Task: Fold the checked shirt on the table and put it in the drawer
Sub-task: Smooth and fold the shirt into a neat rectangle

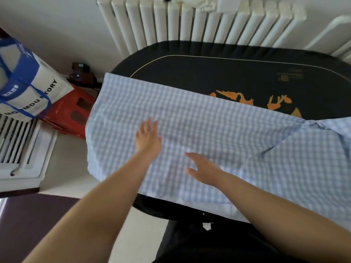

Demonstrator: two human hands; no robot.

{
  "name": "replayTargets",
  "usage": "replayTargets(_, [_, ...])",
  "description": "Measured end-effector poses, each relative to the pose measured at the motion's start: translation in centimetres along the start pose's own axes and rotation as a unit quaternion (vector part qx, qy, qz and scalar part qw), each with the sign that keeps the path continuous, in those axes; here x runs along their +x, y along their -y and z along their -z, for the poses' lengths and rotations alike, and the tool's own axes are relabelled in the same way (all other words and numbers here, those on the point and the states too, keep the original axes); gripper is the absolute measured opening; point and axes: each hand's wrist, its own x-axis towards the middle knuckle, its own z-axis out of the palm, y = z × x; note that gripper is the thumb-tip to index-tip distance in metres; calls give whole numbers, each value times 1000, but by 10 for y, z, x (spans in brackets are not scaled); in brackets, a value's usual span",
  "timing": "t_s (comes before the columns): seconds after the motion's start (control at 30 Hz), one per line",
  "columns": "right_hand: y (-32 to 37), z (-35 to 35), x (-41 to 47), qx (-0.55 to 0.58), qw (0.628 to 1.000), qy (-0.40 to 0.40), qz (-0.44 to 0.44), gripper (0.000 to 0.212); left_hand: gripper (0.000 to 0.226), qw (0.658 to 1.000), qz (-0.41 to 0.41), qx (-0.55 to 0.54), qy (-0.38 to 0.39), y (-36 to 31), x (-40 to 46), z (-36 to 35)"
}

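Both hands lie flat with straight fingers on the checked shirt, left hand beside right hand; the shirt is spread across the dark tabletop, overhanging its left end.

Soft, even daylight; faint shadows; slight motion blur; wide-angle bending at the edges.

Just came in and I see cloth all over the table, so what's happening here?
A person is working on a light blue checked shirt spread over a dark oval table. Both hands lie flat with straight fingers on the cloth, the left hand further out, the right hand nearer the body, as if smoothing it. The shirt's left edge hangs past the table. No clear fold shows yet, and no drawer is in view.
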Motion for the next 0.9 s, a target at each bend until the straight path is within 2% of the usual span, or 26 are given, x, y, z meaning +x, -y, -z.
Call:
replayTargets(0.13, [-32,13,-30,116,976,-183,-32,42,65,983,-155,21,97,-90,-52,-47])
replayTargets(0.23, [-78,24,-64,168,935,-305,-71,32,66,970,-198,46,136,-147,-83,-66])
replayTargets(0.37, [-151,41,-125,201,881,-404,-142,30,66,955,-250,77,141,-214,-113,-76])
replayTargets(0.53, [-240,74,-205,154,827,-505,-193,33,67,933,-314,54,169,-309,-143,-81])
replayTargets(0.63, [-297,97,-253,84,766,-595,-227,33,79,912,-367,57,172,-369,-165,-94])
replayTargets(0.73, [-356,127,-293,67,735,-602,-305,39,100,891,-411,66,182,-423,-194,-114])
replayTargets(0.83, [-415,153,-314,172,761,-499,-376,65,119,879,-438,75,175,-471,-222,-142])
replayTargets(0.9, [-442,162,-314,271,777,-432,-370,84,122,871,-454,101,158,-495,-235,-161])
